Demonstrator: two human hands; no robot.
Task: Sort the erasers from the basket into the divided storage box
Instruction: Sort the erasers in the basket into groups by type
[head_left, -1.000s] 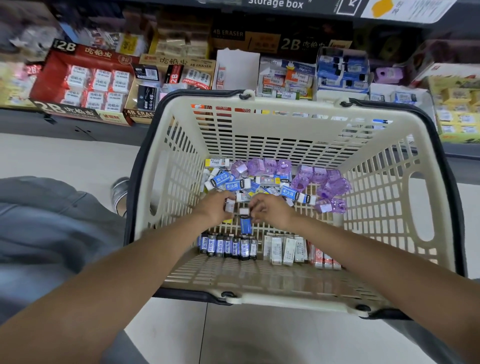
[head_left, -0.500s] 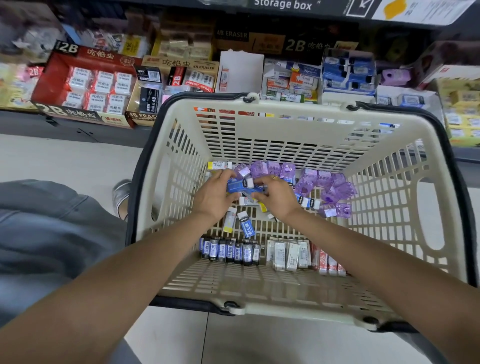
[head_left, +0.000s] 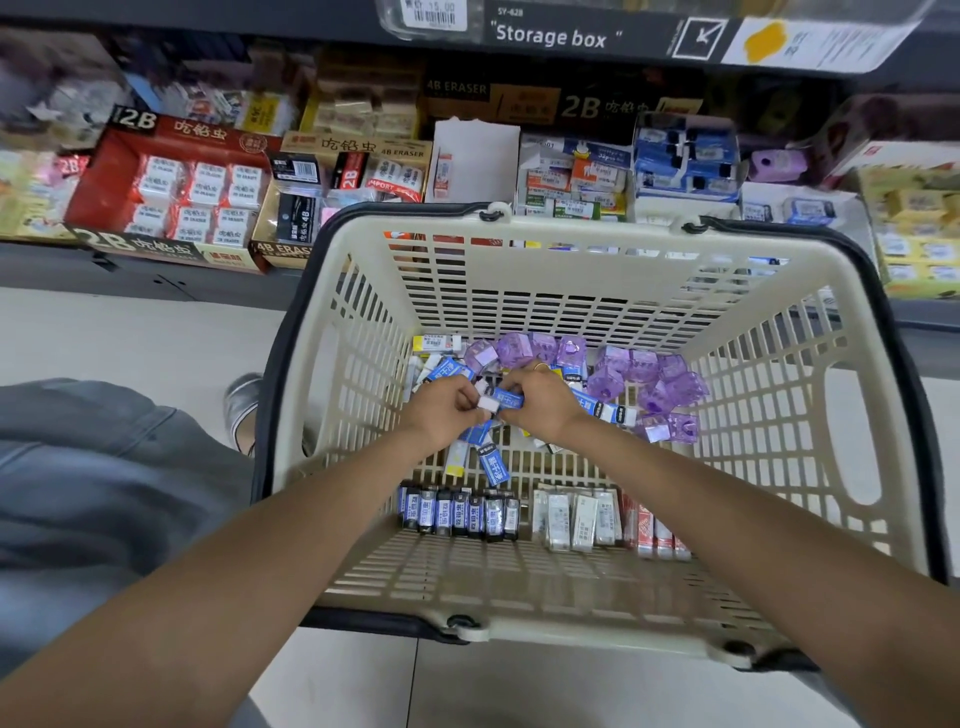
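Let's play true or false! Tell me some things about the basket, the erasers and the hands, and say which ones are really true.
1. Both hands are inside the basket. True.
2. The left hand and right hand hold a blue-sleeved eraser between them. True.
3. The purple erasers lie at the near wall of the basket. False: they lie toward the far wall, on the right.
4. A row of dark-sleeved erasers stands lined up on the near side of the basket floor. True.
5. The basket is red. False: it is cream with a dark rim.
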